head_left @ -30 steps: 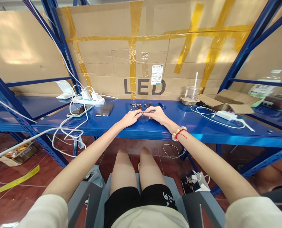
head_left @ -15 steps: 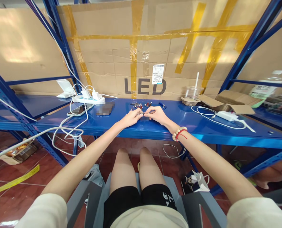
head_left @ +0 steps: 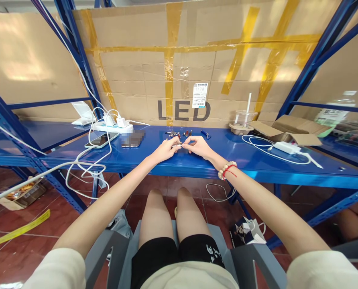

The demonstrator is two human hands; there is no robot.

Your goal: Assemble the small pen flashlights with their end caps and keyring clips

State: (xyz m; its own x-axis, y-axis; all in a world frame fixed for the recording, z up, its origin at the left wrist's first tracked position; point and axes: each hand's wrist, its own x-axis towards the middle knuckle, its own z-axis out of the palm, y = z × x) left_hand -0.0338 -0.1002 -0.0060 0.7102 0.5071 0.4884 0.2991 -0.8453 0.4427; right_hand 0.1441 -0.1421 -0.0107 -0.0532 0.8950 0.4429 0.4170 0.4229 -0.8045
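Observation:
My left hand (head_left: 167, 149) is closed in a pinch on a small, thin, dark and silvery piece (head_left: 176, 145) above the front of the blue tabletop (head_left: 155, 165). The fingertips of my right hand (head_left: 198, 146) are pinched together at the right end of that piece. Whether they grip it or something smaller, I cannot make out. Just beyond my hands lies a loose pile of small metal and red parts (head_left: 174, 134). Beside it are a few small red and dark pieces (head_left: 187, 133) and a small blue item (head_left: 206, 133).
On the left are a white power strip (head_left: 112, 127), a phone (head_left: 102, 140), a dark flat item (head_left: 132, 139) and tangled white cables. To the right stand a plastic cup with a straw (head_left: 244, 119), an open cardboard box (head_left: 290, 127) and a white adapter (head_left: 287, 147). A large carton (head_left: 131, 76) backs the table.
The thin piece in my left hand now shows more plainly and lies at a slightly different angle. Both hands stay in nearly the same place; the view has shifted slightly.

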